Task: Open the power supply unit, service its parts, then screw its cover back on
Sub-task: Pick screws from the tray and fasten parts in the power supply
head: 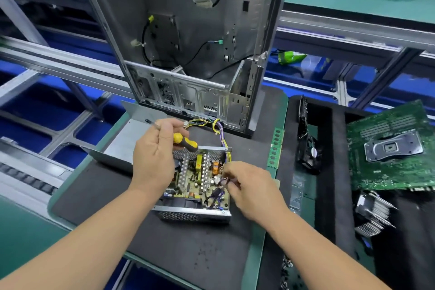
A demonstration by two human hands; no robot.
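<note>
The left hand (154,155) is curled around a yellow-and-black screwdriver (182,141), its shaft pointing up and away to the left. The right hand (249,186) pinches at wires inside the power supply (195,186), which sits between both hands with its lid off: circuit board, silver heat sinks and a copper coil show. Its cover (131,139) lies just beyond the left hand. A black mat (179,249) under it leaves bare room nearer the person. A computer case (188,37) stands behind, and a green motherboard (388,146) lies well right.
</note>
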